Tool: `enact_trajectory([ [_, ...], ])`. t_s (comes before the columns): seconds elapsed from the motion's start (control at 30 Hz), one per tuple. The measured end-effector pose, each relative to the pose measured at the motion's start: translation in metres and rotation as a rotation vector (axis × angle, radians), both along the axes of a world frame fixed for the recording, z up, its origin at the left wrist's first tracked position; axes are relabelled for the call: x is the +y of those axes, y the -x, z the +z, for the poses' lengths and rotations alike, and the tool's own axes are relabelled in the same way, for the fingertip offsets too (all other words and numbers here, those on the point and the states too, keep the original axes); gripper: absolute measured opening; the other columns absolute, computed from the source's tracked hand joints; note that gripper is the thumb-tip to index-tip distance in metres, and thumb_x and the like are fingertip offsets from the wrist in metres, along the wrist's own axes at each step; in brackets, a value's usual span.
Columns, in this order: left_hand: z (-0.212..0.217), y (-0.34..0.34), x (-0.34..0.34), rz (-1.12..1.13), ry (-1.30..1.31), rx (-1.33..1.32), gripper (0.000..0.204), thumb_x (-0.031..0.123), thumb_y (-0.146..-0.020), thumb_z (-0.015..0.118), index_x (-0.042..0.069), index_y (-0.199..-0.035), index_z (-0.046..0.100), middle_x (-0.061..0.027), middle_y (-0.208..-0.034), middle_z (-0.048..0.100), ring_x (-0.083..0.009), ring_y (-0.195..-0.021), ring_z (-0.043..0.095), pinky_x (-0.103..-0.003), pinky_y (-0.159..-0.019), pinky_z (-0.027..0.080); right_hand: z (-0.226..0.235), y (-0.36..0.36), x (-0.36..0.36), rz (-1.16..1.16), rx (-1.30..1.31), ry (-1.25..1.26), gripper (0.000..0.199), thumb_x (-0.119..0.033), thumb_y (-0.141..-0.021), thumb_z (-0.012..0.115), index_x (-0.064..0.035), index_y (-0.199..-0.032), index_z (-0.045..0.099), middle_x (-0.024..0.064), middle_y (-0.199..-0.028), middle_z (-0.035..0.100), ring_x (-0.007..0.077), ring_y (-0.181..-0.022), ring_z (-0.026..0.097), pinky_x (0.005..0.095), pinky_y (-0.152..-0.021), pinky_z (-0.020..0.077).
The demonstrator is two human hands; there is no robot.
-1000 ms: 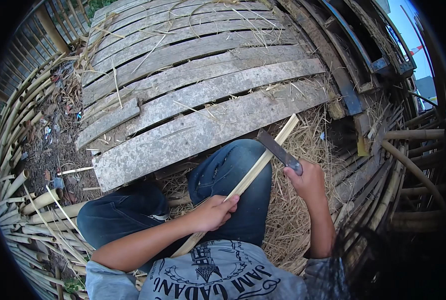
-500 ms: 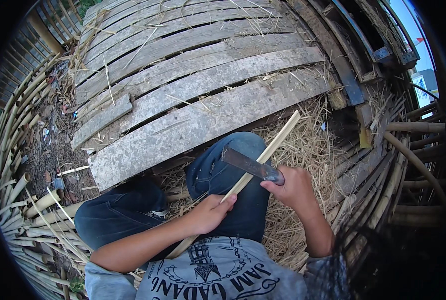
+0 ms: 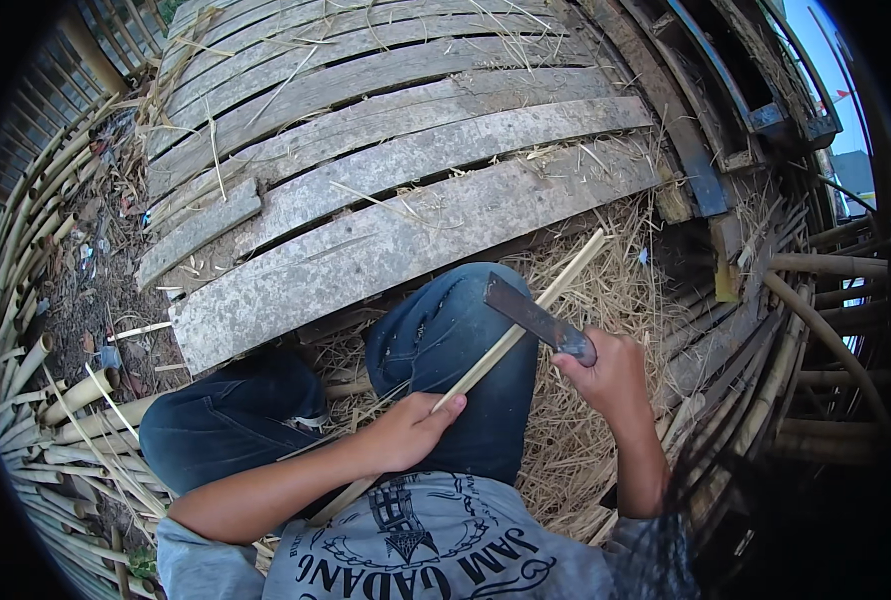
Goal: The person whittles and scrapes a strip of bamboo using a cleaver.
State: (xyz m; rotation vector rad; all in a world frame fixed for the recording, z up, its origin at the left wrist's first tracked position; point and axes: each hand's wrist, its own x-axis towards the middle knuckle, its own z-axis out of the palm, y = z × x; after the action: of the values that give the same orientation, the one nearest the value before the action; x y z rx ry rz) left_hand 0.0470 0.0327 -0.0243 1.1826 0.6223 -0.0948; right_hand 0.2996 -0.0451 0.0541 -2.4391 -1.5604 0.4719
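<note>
A long pale bamboo strip [image 3: 511, 340] slants across my right thigh, its upper end pointing away to the right. My left hand [image 3: 416, 430] is closed round the strip lower down, thumb along it, and its tail passes under my forearm. In my right hand [image 3: 611, 375] is a wide, dark-bladed knife [image 3: 531, 317], gripped by its handle. The blade lies across the strip above my knee; whether its edge touches the strip I cannot tell.
A weathered slatted wooden platform [image 3: 406, 225] stretches out in front. Straw-like shavings [image 3: 586, 440] cover the ground by my right leg. Bamboo poles [image 3: 81, 395] are stacked on the left, and more poles [image 3: 831, 265] and timber frames stand on the right.
My right hand and the knife have moved slightly to the right, away from my left hand. My left hand has shifted a little left, still gripping the bamboo strip.
</note>
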Motion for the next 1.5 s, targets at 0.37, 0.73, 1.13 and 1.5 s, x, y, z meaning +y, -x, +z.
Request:
enact_trajectory([
  [0.37, 0.009, -0.002, 0.002, 0.04, -0.086, -0.036, 0.048, 0.039, -0.105, 0.035, 0.004, -0.075, 0.049, 0.0036, -0.061, 0.038, -0.0069, -0.057, 0.034, -0.027, -0.051, 0.032, -0.022, -0.017, 0.004, 0.131, -0.08, -0.013, 0.065, -0.07, -0.072, 0.065, -0.0056, -0.066, 0.058, 0.0136, -0.055, 0.058, 0.036, -0.055, 0.062, 0.0434, -0.051, 0.0491],
  [0.73, 0.016, 0.004, 0.007, -0.098, -0.001, 0.082, 0.048, 0.04, -0.105, 0.037, 0.004, -0.074, 0.049, 0.004, -0.061, 0.04, -0.0068, -0.058, 0.036, -0.028, -0.051, 0.032, -0.007, -0.068, 0.006, -0.314, -0.274, 0.083, 0.056, -0.054, -0.086, 0.06, 0.0001, -0.073, 0.066, 0.0218, -0.063, 0.06, 0.0409, -0.063, 0.062, 0.048, -0.061, 0.0476],
  [1.13, 0.003, 0.0, 0.002, -0.083, 0.145, 0.118, 0.053, 0.044, -0.104, 0.035, 0.004, -0.072, 0.047, 0.0025, -0.059, 0.039, -0.008, -0.056, 0.036, -0.028, -0.053, 0.035, -0.061, -0.037, -0.046, -0.614, 0.703, -0.358, 0.063, -0.062, -0.092, 0.05, -0.0049, -0.065, 0.051, -0.0002, -0.051, 0.046, 0.0081, -0.041, 0.044, 0.0227, -0.038, 0.0342],
  [1.5, 0.009, 0.0, -0.009, -0.005, -0.022, 0.138, 0.045, 0.039, -0.105, 0.034, 0.006, -0.078, 0.048, 0.0035, -0.061, 0.038, -0.0072, -0.054, 0.034, -0.026, -0.049, 0.029, -0.032, -0.021, 0.001, 0.176, -0.003, -0.074, 0.067, -0.071, -0.071, 0.066, -0.0056, -0.063, 0.058, 0.0122, -0.053, 0.057, 0.0318, -0.052, 0.063, 0.04, -0.05, 0.0494],
])
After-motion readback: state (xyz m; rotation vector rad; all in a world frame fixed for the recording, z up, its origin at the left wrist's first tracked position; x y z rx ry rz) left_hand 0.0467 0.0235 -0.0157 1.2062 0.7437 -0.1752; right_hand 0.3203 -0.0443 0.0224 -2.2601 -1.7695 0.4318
